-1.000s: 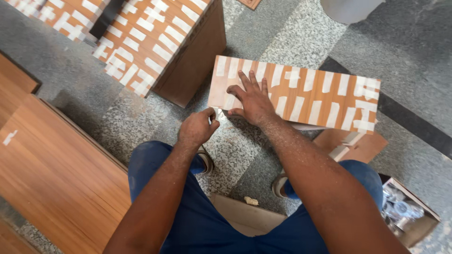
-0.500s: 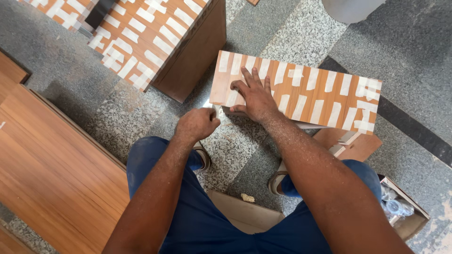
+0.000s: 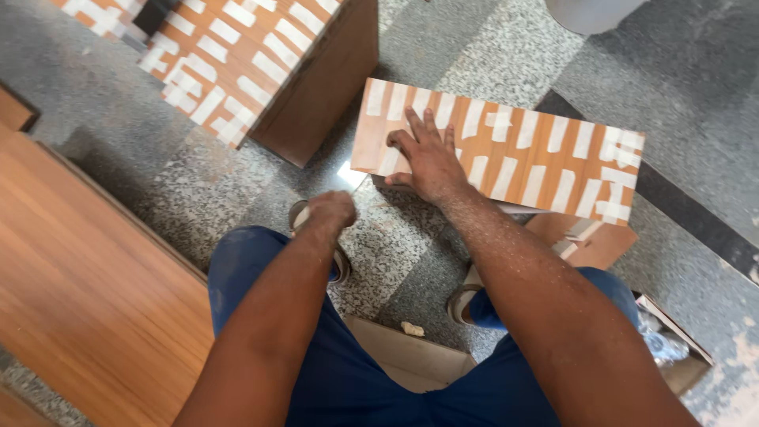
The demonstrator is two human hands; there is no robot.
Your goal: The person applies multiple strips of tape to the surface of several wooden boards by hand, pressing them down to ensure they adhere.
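Down at the centre, the right hand (image 3: 427,158) lies flat with its fingers spread on the near left end of a wooden panel (image 3: 506,154), an orange-brown board covered in short strips of pale tape, which sits tilted just above the speckled granite floor (image 3: 198,182). The left hand (image 3: 332,209) is curled into a loose fist just short of the panel's left corner; whether it holds anything cannot be told. Beyond it, at upper left, stands a wooden box (image 3: 261,63) with the same taped pattern on its top face. A long plain wood board (image 3: 87,277) lies at the left, and blue trousers (image 3: 340,372) fill the bottom.
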